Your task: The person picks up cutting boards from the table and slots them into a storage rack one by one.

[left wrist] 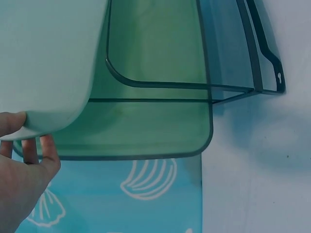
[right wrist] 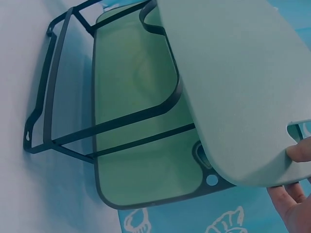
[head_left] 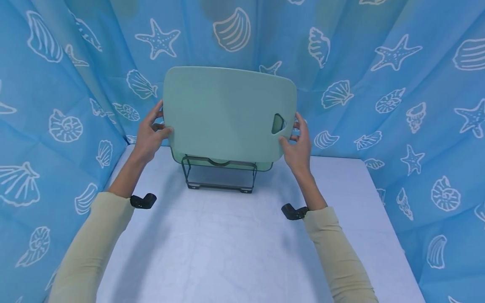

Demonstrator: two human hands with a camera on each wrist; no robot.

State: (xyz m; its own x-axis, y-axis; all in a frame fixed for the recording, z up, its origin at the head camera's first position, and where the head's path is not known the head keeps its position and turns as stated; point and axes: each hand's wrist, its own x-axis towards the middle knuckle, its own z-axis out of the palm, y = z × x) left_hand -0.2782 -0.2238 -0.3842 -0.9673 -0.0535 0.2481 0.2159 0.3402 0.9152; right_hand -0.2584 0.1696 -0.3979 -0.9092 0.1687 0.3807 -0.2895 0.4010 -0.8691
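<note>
A pale green cutting board (head_left: 223, 113) with a cut-out handle hole near its right end is held up between both hands. My left hand (head_left: 148, 134) pinches its left edge, thumb on the front face and fingers behind. On the right edge, just beside the hole, my right hand (head_left: 297, 147) grips the same way. Behind and below it, a second green cutting board (left wrist: 160, 126) with a dark rim stands in a black wire rack (right wrist: 112, 124). The upper part of that second board is hidden by the pale one in the head view.
The rack's feet stand on a white table (head_left: 227, 235) close to its back edge. A blue curtain (head_left: 341, 50) printed with white shells and starfish hangs behind the table and along both sides. Each wrist carries a small black camera (head_left: 143, 201).
</note>
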